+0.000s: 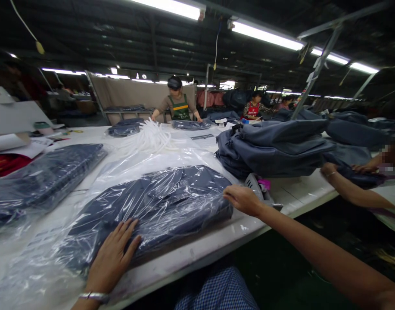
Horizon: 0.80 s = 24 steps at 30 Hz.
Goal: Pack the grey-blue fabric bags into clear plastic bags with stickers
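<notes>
A dark blue-grey fabric item lies in a clear plastic bag on the white table in front of me. My left hand rests on the near left part of the bag, fingers stretched out and a silver bracelet at the wrist. At the right end of the same bag, my right hand has its fingers curled together on the plastic edge. The bag's loose, crumpled plastic spreads to the lower left, beyond the fabric inside.
Another bagged item lies to the left. White strips are bunched beyond my bag. A blue-grey fabric pile stands right, beside a small box. Co-workers stand across the table, and another person's hands work at right.
</notes>
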Each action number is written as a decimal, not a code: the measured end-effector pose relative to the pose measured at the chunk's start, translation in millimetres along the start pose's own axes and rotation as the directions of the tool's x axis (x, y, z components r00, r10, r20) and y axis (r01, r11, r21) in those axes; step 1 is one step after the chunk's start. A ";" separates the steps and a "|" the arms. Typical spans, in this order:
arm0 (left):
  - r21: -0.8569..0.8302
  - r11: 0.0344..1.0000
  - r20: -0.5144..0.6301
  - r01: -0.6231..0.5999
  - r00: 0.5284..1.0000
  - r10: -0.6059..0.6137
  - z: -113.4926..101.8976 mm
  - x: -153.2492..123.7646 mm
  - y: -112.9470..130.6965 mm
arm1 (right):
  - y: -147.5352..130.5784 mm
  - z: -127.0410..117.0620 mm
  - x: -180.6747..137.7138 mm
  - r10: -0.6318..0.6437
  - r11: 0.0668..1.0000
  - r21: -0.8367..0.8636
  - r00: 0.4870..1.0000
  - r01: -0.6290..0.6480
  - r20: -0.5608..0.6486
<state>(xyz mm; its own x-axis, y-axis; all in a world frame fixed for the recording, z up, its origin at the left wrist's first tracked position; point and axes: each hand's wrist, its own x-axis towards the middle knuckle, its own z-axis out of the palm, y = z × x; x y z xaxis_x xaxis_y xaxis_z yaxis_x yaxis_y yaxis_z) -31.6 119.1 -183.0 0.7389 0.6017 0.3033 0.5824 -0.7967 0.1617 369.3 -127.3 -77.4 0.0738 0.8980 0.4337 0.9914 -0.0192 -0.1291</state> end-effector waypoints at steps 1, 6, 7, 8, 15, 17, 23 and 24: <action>-0.007 1.000 -0.013 0.005 1.000 -0.005 -0.1 -0.5 1.1 | -1.3 -4.2 -3.7 -0.043 0.999 0.011 0.999 0.043 -0.004; -0.017 1.000 -0.074 -0.011 0.997 0.010 3.4 -3.5 2.2 | -3.1 -15.6 -17.4 -0.188 0.978 0.087 0.982 0.188 -0.004; -0.013 1.000 -0.077 -0.005 0.997 0.004 4.0 -4.0 2.0 | -2.7 -15.3 -18.6 -0.191 0.976 0.102 0.982 0.190 -0.006; -0.011 1.000 -0.074 0.002 0.997 -0.003 4.2 -4.1 1.9 | -2.1 -14.2 -19.3 -0.188 0.975 0.117 0.982 0.188 -0.008; -0.119 0.984 -0.014 0.135 0.990 -0.138 -12.0 5.1 6.5 | 4.9 5.6 -12.0 0.019 0.988 0.151 1.000 -0.015 -0.024; -0.129 0.978 -0.012 0.163 0.986 -0.166 -20.5 8.4 8.0 | 5.8 10.4 -6.0 0.090 0.985 0.149 0.996 -0.087 -0.019; 0.045 0.992 -0.087 -0.118 0.989 0.122 -37.3 9.6 0.8 | 7.1 25.1 10.5 0.160 0.986 -0.037 0.987 -0.160 0.018; 0.055 0.991 -0.088 -0.123 0.988 0.127 -38.6 9.1 -2.0 | 8.0 28.4 11.7 0.146 0.986 -0.086 0.989 -0.145 0.006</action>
<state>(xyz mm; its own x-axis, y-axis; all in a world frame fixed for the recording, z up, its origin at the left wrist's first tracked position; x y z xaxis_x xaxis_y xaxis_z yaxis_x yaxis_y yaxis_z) -39.1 124.0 -144.3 0.7741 0.4880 0.4032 0.5049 -0.8602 0.0717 375.1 -104.4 -98.6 0.2174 0.8883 0.4045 0.9758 -0.1870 -0.1137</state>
